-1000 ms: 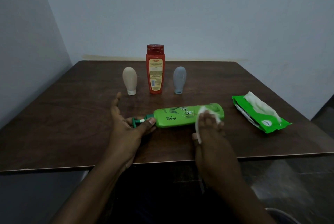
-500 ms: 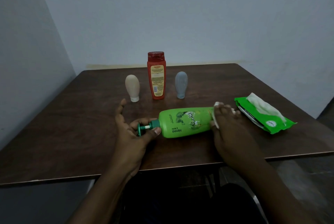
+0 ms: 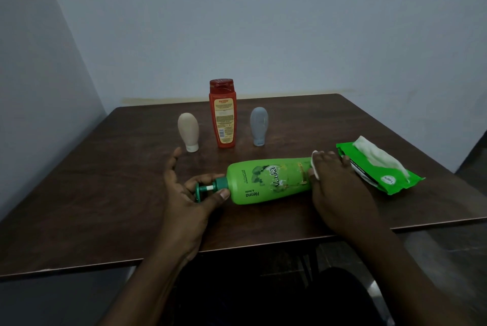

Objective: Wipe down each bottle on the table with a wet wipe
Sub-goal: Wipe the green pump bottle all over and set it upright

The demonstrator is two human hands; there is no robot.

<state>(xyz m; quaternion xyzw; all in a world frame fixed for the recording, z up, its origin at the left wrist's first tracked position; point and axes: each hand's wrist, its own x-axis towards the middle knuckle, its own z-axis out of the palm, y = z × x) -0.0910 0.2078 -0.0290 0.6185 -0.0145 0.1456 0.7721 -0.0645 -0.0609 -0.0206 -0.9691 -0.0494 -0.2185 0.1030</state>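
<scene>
Green pump bottle (image 3: 266, 182) on its side, left fingers (image 3: 220, 195) around pump, right fingers (image 3: 326, 161) clutching wipe (image 3: 315, 167).

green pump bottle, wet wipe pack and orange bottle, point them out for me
green pump bottle (image 3: 266, 183), head view, middle of its printed label
wet wipe pack (image 3: 395, 180), head view, green wrapper's near end
orange bottle (image 3: 223, 117), head view, back label

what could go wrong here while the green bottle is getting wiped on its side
The left hand pinches only the pump neck of the green bottle, so a push from the wipe could roll the round body or press the pump. The right hand works at the bottle's base, right next to the wipe pack, and may nudge it toward the table edge.
</scene>
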